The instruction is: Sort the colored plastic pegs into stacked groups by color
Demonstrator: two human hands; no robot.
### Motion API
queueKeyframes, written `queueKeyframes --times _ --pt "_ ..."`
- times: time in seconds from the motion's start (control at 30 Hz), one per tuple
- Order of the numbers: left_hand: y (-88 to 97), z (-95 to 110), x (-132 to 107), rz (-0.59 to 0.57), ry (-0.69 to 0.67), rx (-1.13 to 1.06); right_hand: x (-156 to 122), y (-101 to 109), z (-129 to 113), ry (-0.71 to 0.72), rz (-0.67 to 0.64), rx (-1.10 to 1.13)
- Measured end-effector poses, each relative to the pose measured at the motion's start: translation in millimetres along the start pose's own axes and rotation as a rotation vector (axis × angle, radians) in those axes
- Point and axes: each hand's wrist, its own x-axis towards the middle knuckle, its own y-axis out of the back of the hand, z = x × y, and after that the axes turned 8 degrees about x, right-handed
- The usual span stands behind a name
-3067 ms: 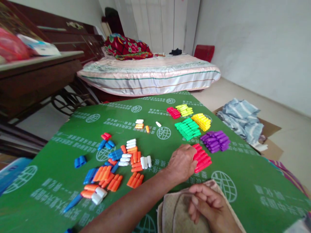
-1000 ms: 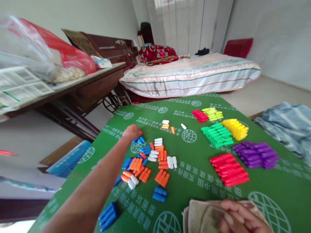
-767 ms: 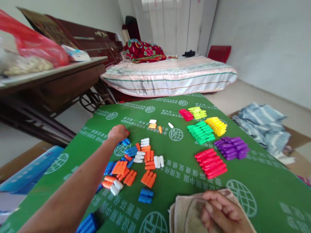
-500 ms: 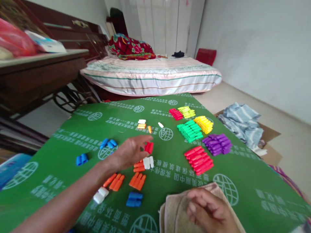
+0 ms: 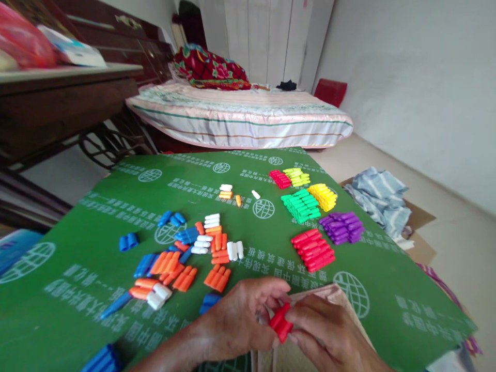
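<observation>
Over the folded beige cloth (image 5: 336, 295), my left hand (image 5: 242, 318) and my right hand (image 5: 329, 330) meet at a few small red plastic pieces (image 5: 281, 323). Fingers of both hands pinch them, one hand from each side. The pieces look like short tapered caps lying side by side; the fingers partly cover them. Left of my hands lie groups of orange pieces (image 5: 217, 278), white pieces (image 5: 235, 250) and blue pieces (image 5: 144, 265) of similar shape. One blue group (image 5: 210, 303) is partly hidden behind my left hand.
On the green printed board (image 5: 248, 170), stacked rows of red pieces (image 5: 313, 250), purple pieces (image 5: 341, 227), green pieces (image 5: 300, 205) and yellow pieces (image 5: 322, 197) stand at right. Beyond is a bed (image 5: 240, 119); a wooden table (image 5: 70, 98) stands left, crumpled cloth (image 5: 377, 199) right.
My left hand has come back from the board's middle to my right hand, bringing the red pieces. Both hands now hold them. The orange, white and blue groups it covered show again.
</observation>
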Motion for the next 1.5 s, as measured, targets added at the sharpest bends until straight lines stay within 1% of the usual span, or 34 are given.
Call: queueKeyframes --times 0.07,0.13,0.27,0.37,0.5,0.6,0.67,0.83,0.93,1.13,1.2,1.33,1.5 --pt "0.7 -5 -4 -0.011 0.031 -0.03 0 -2 -2 -0.026 -0.024 0.018" --pt "1.3 -14 -6 0.003 0.04 -0.097 0 -3 -4 -0.037 -0.032 0.037" --pt "-0.2 -34 -10 0.044 0.065 -0.291 0 -8 -6 -0.036 -0.038 0.043" --pt "-2.5 -40 -13 0.1 0.067 -0.364 -1 -12 -6 -0.04 -0.019 0.051" --pt "-4.9 -39 -15 0.127 0.028 -0.366 -5 -18 -5 -0.032 0.019 0.031" --pt "-7.8 -39 -15 0.108 0.034 -0.371 -6 -20 -5 -0.055 -0.007 -0.044" --pt "-10.9 -38 -15 0.117 0.052 -0.38 -6 -21 -6 -0.075 -0.03 -0.095" --pt "-21.4 -38 -15 0.251 0.067 -0.425 -7 -19 -14 -0.133 -0.058 -0.229" --pt "-25.5 -43 -13 0.284 0.064 -0.376 -10 -19 -17 -0.167 -0.065 -0.325" --pt "-29.1 -56 -6 0.244 0.056 -0.282 -19 -17 -22 -0.209 -0.099 -0.356" --pt "-31.5 -54 -5 0.261 0.054 -0.265 -22 -17 -22 -0.22 -0.102 -0.386" --pt "-38.5 -43 -6 0.296 0.07 -0.229 -25 -17 -23 -0.232 -0.111 -0.421" --pt "-46.6 -33 -7 0.311 0.085 -0.169 -28 -16 -25 -0.224 -0.094 -0.457"
